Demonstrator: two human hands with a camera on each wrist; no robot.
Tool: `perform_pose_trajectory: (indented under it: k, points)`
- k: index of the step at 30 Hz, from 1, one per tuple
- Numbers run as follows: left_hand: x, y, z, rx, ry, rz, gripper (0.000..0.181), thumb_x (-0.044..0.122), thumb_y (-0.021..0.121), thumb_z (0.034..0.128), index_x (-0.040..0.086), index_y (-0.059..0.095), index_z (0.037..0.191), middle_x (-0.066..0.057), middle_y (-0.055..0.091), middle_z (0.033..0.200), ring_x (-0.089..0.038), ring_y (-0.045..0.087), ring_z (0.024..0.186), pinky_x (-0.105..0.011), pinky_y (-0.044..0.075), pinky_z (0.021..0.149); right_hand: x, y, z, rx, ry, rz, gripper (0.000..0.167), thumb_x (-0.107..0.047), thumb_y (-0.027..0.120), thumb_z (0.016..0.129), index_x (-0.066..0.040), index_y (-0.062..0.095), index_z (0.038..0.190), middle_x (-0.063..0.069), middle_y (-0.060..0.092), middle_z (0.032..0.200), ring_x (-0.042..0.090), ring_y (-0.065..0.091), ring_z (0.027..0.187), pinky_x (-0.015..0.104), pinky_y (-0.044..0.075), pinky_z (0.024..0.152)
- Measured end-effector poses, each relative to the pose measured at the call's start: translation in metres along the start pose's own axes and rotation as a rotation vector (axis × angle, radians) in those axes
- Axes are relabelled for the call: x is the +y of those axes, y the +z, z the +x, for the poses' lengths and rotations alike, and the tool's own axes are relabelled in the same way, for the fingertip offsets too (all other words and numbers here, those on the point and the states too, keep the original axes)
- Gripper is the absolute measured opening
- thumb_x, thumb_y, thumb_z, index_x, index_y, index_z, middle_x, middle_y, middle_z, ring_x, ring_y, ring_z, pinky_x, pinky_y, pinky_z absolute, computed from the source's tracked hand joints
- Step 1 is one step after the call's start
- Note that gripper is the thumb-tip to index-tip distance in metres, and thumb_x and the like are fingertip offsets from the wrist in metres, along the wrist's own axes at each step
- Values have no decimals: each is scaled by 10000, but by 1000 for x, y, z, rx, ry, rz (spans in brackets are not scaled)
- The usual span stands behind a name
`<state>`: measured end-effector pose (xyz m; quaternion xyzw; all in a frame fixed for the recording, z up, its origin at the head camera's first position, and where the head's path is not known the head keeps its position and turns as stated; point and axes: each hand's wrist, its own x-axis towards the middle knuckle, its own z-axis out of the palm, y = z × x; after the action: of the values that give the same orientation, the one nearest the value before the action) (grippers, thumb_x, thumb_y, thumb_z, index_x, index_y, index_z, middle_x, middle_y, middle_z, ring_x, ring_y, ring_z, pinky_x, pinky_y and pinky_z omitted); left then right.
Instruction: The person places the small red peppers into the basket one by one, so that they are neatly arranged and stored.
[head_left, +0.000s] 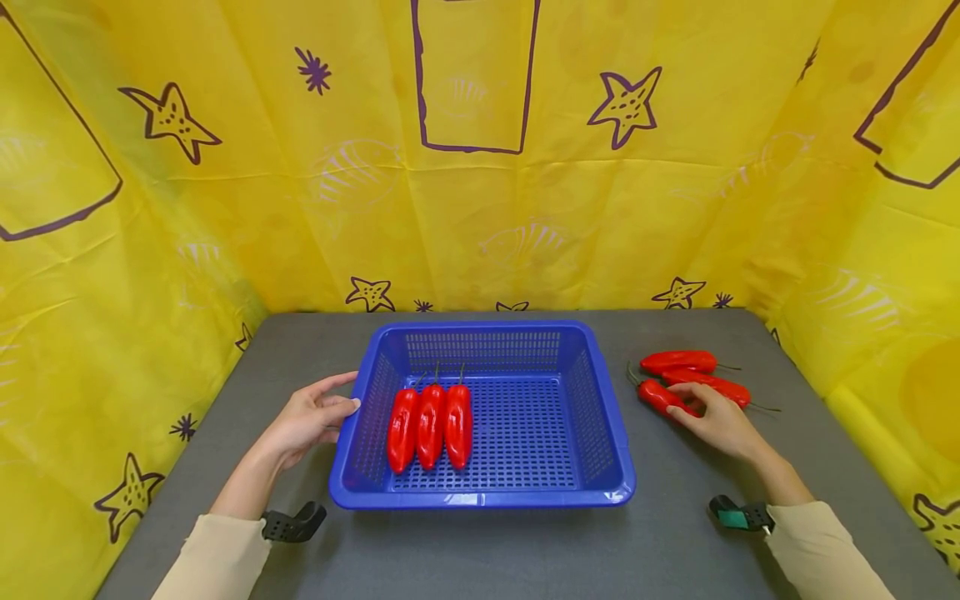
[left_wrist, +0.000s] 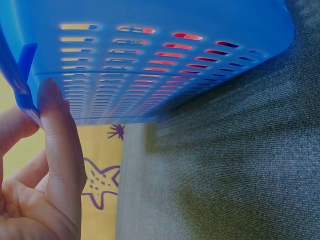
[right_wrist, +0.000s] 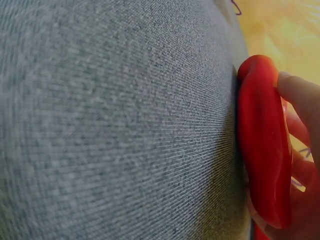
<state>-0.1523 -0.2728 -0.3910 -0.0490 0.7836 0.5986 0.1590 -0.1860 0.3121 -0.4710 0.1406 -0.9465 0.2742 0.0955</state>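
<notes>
A blue plastic basket stands mid-table, its walls pierced with slots. My left hand pinches its left rim; in the left wrist view the thumb lies along the outer wall. Inside, on the left half of the basket floor, three red peppers lie side by side, stems pointing away. To the right of the basket, my right hand grips another red pepper between thumb and fingers. The right wrist view shows this pepper at the grey surface; whether it touches is hard to tell.
Two more red peppers lie just behind the right hand, one farther back and one nearer, stems to the right. The grey tabletop is bordered by a yellow patterned cloth at the back and both sides.
</notes>
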Motion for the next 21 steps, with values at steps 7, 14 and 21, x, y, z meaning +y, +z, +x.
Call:
perform_pose_trajectory:
  k: [7,14,21]
  points:
    - [-1,0,0,0,0,1,648,216,618,883,88,288,1425,-134,667,972,-257,675,817,-389,562,704,1,-1,-2,-44,38,15,383,-273,675,834,-57,605,1143,131,631,1067,190,579,797,300,479,679]
    - [-1,0,-1,-7,5,-5,650,217,619,883,83,286,1425,-134,666,969,-255,675,812,-386,563,701,-1,-4,-1,-97,75,21,419,-302,649,853,-38,592,1173,164,622,1083,227,586,810,341,480,693]
    - [-1,0,0,-14,5,-10,655,220,618,883,81,281,1427,-125,669,967,-251,677,810,-383,563,702,-3,-4,2,-121,70,11,446,-309,663,837,-15,597,1166,182,616,1091,234,561,801,382,470,712]
